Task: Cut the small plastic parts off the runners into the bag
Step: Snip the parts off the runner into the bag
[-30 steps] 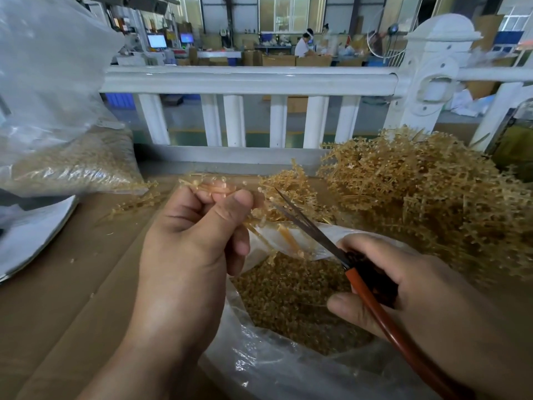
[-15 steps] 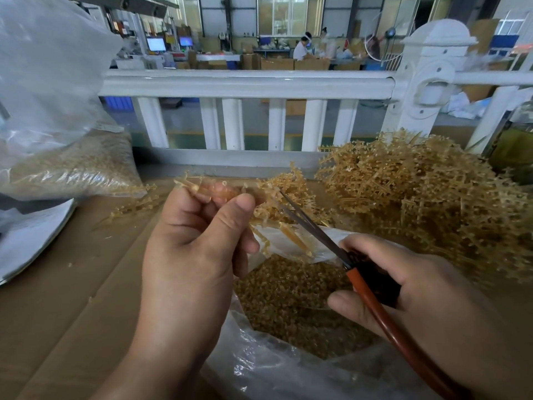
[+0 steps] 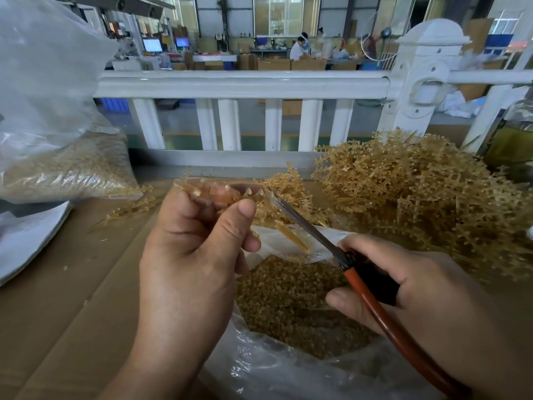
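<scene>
The runner [image 3: 219,194] in hand is a thin amber sprue, translucent, with small nubs standing along its top edge; it is held above the far rim of the bag [image 3: 259,368]. A stripped-looking branch of it hangs down over the bag's mouth. The scissors [image 3: 305,223] reach up from over the bag, tips at the runner's right end, blades lying close together as far as can be told.

The left hand [image 3: 196,255] pinches the runner between thumb and curled fingers. The right hand [image 3: 418,290] has its fingers wrapped round the scissors' black and orange-red handles.

My reading is that this is mid-trimming: one runner is being snipped, nub by nub. The next cut calls for the blades to meet at the base of a nub while the runner stays over the opening, so the piece drops inside and not onto the desk [image 3: 72,298].

The clear bag is already well filled with cut parts [image 3: 288,298], a grainy golden heap. Beyond the bag and to its right lies a big tangled pile of runners [image 3: 418,197]; a few loose ones lie left of it, near a second bag [image 3: 66,168] of similar grainy stuff. A white railing [image 3: 239,82] stands behind.
</scene>
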